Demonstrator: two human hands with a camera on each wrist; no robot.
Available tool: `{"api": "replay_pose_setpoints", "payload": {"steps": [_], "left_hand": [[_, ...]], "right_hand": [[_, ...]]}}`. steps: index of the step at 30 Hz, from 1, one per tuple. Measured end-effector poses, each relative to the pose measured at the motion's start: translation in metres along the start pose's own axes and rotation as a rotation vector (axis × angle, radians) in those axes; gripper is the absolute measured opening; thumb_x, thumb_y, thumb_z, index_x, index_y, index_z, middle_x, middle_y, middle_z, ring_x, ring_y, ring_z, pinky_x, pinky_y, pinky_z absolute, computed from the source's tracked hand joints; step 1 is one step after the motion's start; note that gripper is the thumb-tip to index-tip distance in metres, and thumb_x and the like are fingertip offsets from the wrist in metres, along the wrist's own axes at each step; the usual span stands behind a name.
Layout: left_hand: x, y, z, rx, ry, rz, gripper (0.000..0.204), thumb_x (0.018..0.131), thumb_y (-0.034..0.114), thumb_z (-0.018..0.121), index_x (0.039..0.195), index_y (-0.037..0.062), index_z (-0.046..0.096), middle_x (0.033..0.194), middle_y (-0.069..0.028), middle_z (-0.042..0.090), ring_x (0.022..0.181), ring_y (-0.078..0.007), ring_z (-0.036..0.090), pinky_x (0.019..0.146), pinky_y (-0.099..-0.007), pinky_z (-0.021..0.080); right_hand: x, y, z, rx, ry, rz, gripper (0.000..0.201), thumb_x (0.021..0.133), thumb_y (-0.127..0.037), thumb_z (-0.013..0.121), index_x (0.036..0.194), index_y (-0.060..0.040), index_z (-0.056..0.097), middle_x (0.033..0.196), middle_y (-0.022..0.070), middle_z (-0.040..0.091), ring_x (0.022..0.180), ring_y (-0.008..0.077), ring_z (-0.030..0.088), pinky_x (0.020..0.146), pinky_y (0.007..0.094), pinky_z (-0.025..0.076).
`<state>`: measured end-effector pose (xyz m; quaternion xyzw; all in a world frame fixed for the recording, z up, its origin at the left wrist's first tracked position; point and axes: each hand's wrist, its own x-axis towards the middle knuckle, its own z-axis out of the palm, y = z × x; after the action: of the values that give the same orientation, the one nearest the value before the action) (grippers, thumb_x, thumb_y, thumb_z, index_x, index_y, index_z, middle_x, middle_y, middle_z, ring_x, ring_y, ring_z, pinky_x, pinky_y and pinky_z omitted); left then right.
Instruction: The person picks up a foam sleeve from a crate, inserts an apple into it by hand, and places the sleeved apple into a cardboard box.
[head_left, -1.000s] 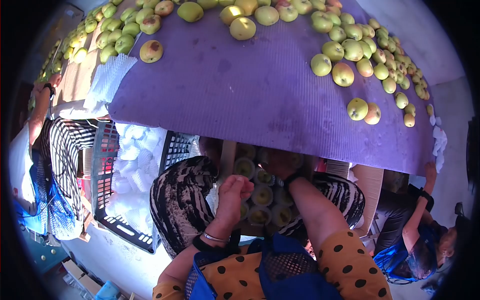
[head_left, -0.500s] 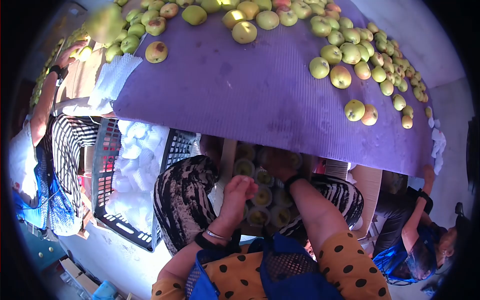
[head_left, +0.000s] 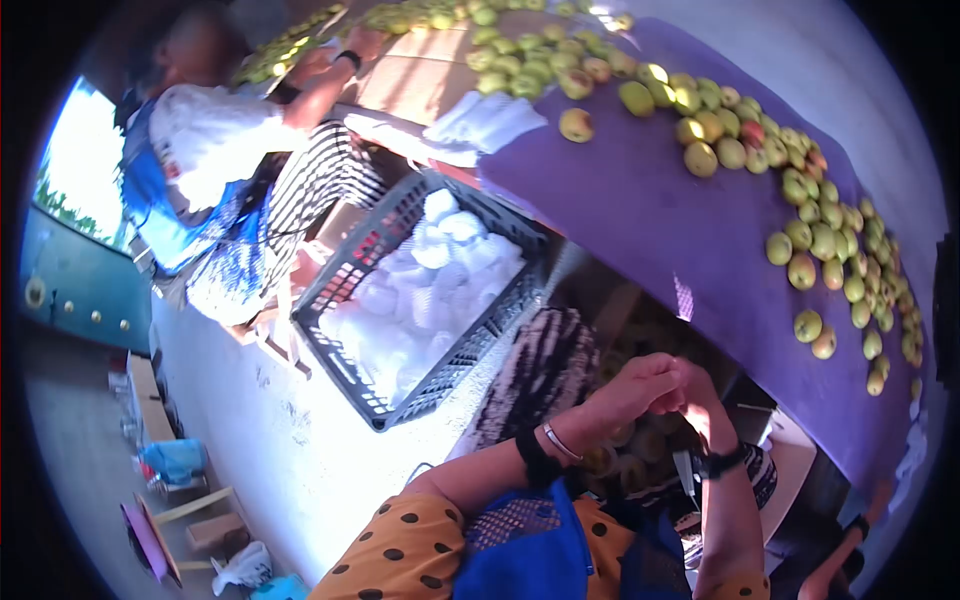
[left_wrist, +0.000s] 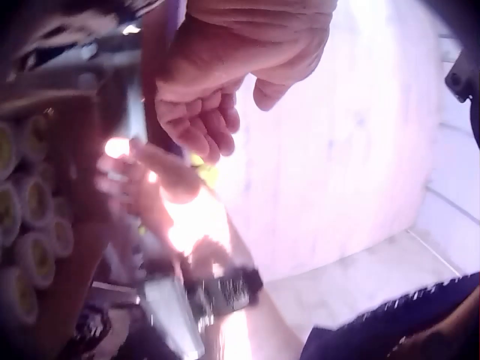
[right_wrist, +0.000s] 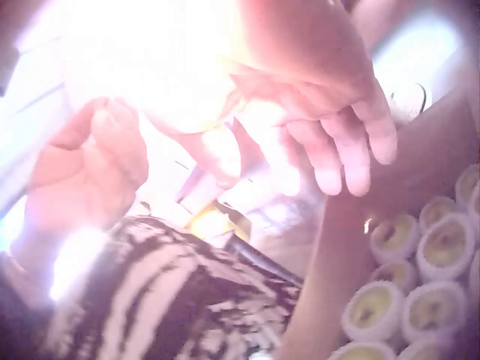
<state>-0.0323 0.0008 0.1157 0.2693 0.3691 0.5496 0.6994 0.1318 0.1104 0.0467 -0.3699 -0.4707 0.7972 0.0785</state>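
Close together above the lap are my left hand (head_left: 640,388) and right hand (head_left: 703,405). Seen from the left wrist, the left hand (left_wrist: 240,64) has loosely bent fingers, its thumb apart and nothing in it. The right hand (right_wrist: 300,82) hangs with relaxed, slightly spread fingers and holds nothing; glare washes out part of it. Whether the hands touch, I cannot tell. Below them, a box holds apples (right_wrist: 435,311) in white foam sleeves, also visible as apples (left_wrist: 34,196) at the left wrist view's left side.
A purple table (head_left: 640,215) carries many loose apples (head_left: 822,242) along its far side. Left of my knees stands a black crate (head_left: 380,412) of white foam sleeves (head_left: 425,290). One person (head_left: 215,130) sits at the left; another's arm (head_left: 835,565) shows at lower right.
The head view has swung left. My right hand has come up out of the box from under the table edge and is now beside my left hand.
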Motion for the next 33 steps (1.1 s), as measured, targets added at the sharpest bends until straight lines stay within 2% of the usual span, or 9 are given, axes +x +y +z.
{"api": "replay_pose_setpoints", "payload": {"steps": [2,5,8,10,15,20,24,27,33], "left_hand": [[-0.014,0.028,0.004,-0.007,-0.042,0.096,0.022,0.090,0.023,0.045,0.096,0.0043,0.055,0.080,-0.0030,0.059,0.080,-0.0099,0.056,0.069,-0.0224,0.044],[-0.048,0.067,-0.017,0.022,0.013,0.220,0.022,0.090,0.020,0.044,0.095,0.0017,0.054,0.079,-0.0065,0.061,0.074,-0.0137,0.059,0.068,-0.0259,0.047],[-0.070,0.087,-0.074,0.120,0.282,0.240,0.025,0.088,0.024,0.046,0.093,0.0008,0.054,0.079,-0.0080,0.061,0.073,-0.0165,0.060,0.066,-0.0271,0.048],[-0.087,0.100,-0.128,0.280,0.523,0.247,0.027,0.086,0.028,0.047,0.090,0.0018,0.055,0.078,-0.0077,0.060,0.072,-0.0170,0.060,0.066,-0.0276,0.048],[-0.119,0.087,-0.288,0.559,1.040,-0.138,0.024,0.077,0.028,0.054,0.088,0.0066,0.055,0.075,-0.0053,0.058,0.065,-0.0157,0.056,0.058,-0.0300,0.046],[-0.121,0.058,-0.343,0.873,0.830,-0.600,0.032,0.078,0.029,0.055,0.103,0.0099,0.055,0.101,-0.0086,0.054,0.087,-0.0254,0.054,0.068,-0.0427,0.050],[-0.102,0.034,-0.334,0.872,0.839,-0.634,0.027,0.075,0.021,0.054,0.096,0.0058,0.060,0.090,-0.0056,0.062,0.087,-0.0203,0.058,0.059,-0.0398,0.051],[-0.098,0.000,-0.372,1.012,0.726,-0.622,0.028,0.075,0.023,0.055,0.097,0.0066,0.062,0.092,-0.0111,0.063,0.089,-0.0245,0.058,0.074,-0.0386,0.045],[-0.131,-0.041,-0.464,1.435,0.721,-0.512,0.025,0.078,0.025,0.051,0.089,0.0083,0.065,0.081,-0.0157,0.063,0.082,-0.0244,0.062,0.066,-0.0374,0.048]], "right_hand": [[-0.051,-0.043,0.060,0.063,-0.029,-0.257,0.037,0.083,-0.032,0.054,0.101,0.0013,0.054,0.084,0.0074,0.058,0.071,0.0131,0.057,0.059,0.0228,0.044],[-0.058,-0.016,0.040,-0.279,0.114,-0.123,0.036,0.082,-0.033,0.057,0.097,0.0000,0.056,0.079,0.0065,0.059,0.070,0.0141,0.059,0.060,0.0239,0.044],[-0.047,0.015,0.007,-0.179,0.243,0.034,0.024,0.081,-0.021,0.057,0.097,-0.0023,0.057,0.080,0.0022,0.058,0.071,0.0128,0.058,0.060,0.0234,0.043],[-0.035,0.033,-0.005,-0.221,0.344,-0.034,0.019,0.080,-0.016,0.057,0.092,-0.0018,0.058,0.071,0.0001,0.055,0.060,0.0086,0.052,0.053,0.0219,0.039],[-0.030,0.042,-0.009,-0.317,0.405,-0.114,0.013,0.078,-0.012,0.056,0.082,-0.0002,0.059,0.062,-0.0014,0.050,0.054,0.0060,0.042,0.048,0.0229,0.034],[-0.030,0.035,-0.005,-0.677,0.428,-0.020,0.022,0.078,-0.015,0.057,0.090,0.0030,0.058,0.074,0.0064,0.059,0.065,0.0121,0.053,0.059,0.0266,0.043],[-0.023,0.052,-0.016,-0.853,0.468,-0.080,0.021,0.077,-0.014,0.057,0.090,0.0016,0.059,0.078,0.0145,0.062,0.070,0.0217,0.059,0.065,0.0319,0.045],[-0.021,0.050,-0.013,-0.911,0.483,-0.065,0.021,0.078,-0.015,0.056,0.092,0.0005,0.059,0.085,0.0180,0.062,0.079,0.0278,0.060,0.071,0.0337,0.045],[-0.017,0.048,-0.011,-0.981,0.434,0.033,0.022,0.078,-0.016,0.056,0.094,-0.0008,0.060,0.088,0.0190,0.061,0.085,0.0298,0.060,0.073,0.0346,0.045]]}}
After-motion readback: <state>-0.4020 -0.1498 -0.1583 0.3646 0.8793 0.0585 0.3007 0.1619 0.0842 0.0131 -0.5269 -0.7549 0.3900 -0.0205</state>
